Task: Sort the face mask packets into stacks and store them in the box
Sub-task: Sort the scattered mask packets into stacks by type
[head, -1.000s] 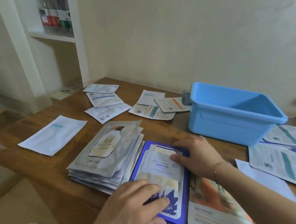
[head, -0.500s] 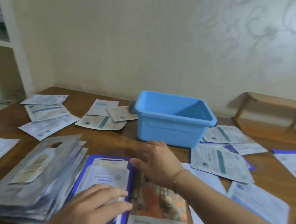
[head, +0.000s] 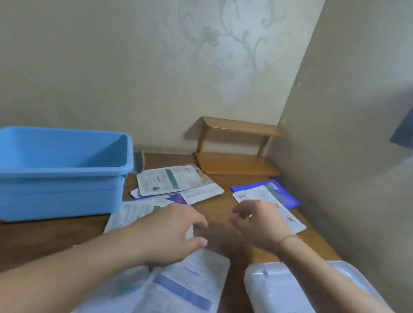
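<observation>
Sorting barely started on this side — box is sitting empty, packets are lying loose.

Left of frame: the blue box (head: pixel 48 172) is showing nothing inside, so storing isn't begun as far as you can see. Centre: your left hand (head: pixel 171 233) is resting on a white packet (head: pixel 182 292) at the lower middle, fingers curled at its top edge; whether they're gripping it I cannot tell. Just above, more loose packets (head: pixel 178 183) are overlapping unsorted. Right: your right hand (head: pixel 259 222) is hovering with fingers loosely curled, holding nothing, over a packet near the wall (head: pixel 266 194). White lid (head: pixel 283 305) is lying at lower right.
</observation>
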